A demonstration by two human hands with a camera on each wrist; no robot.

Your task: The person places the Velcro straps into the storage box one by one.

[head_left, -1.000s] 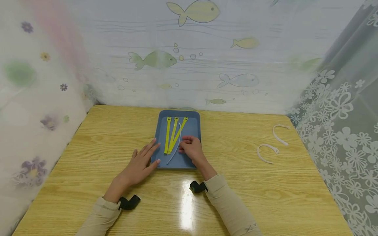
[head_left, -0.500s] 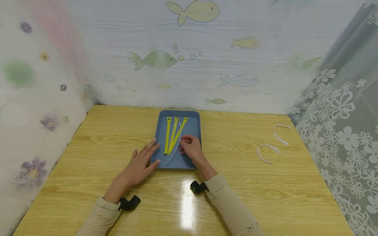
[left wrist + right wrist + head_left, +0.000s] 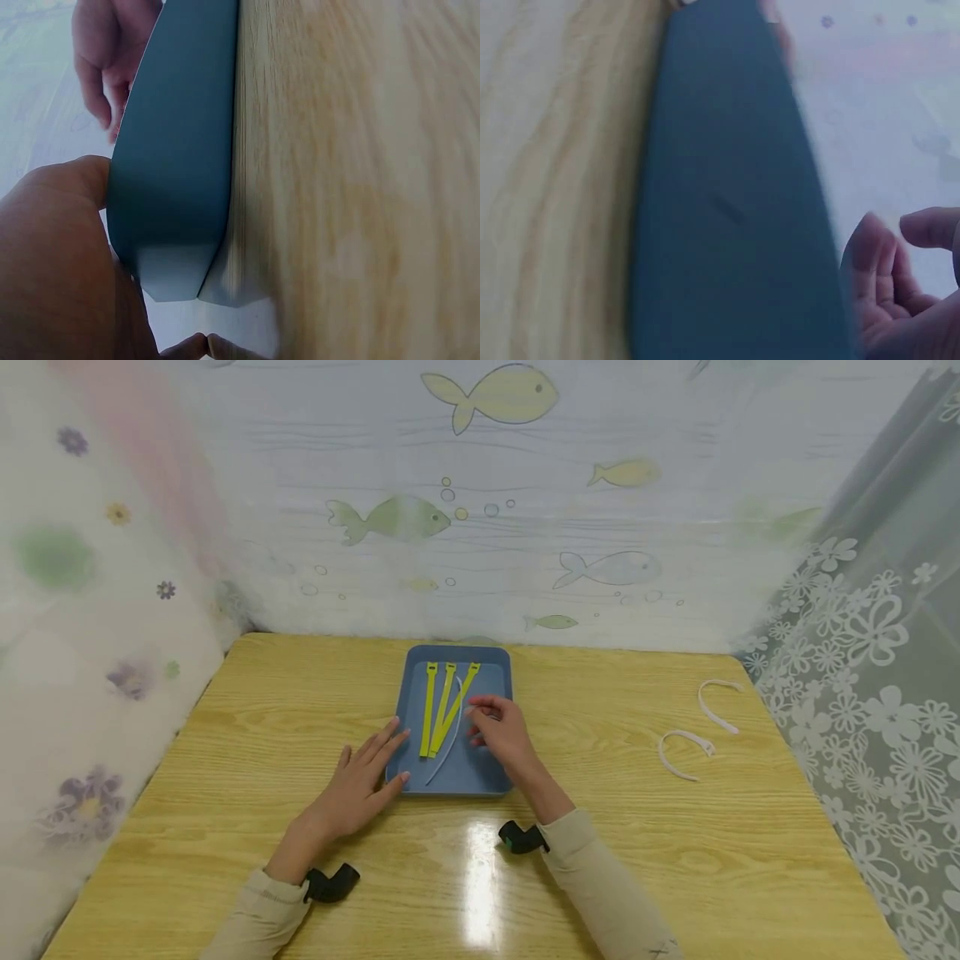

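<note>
My left hand (image 3: 360, 777) lies flat, fingers straight, against the blue tray (image 3: 491, 777). My right hand (image 3: 501, 732) hovers loosely curled above it, holding nothing. Inside lie three yellow ties (image 3: 444, 706) and one white tie (image 3: 448, 739); two white ties (image 3: 697, 727) sit well apart.

A blurred dark blue plastic tray (image 3: 727, 217) fills the centre, the yellow wood-grain bench (image 3: 555, 165) at nine o'clock, the right hand's curled fingers (image 3: 877, 262) at four o'clock.
</note>
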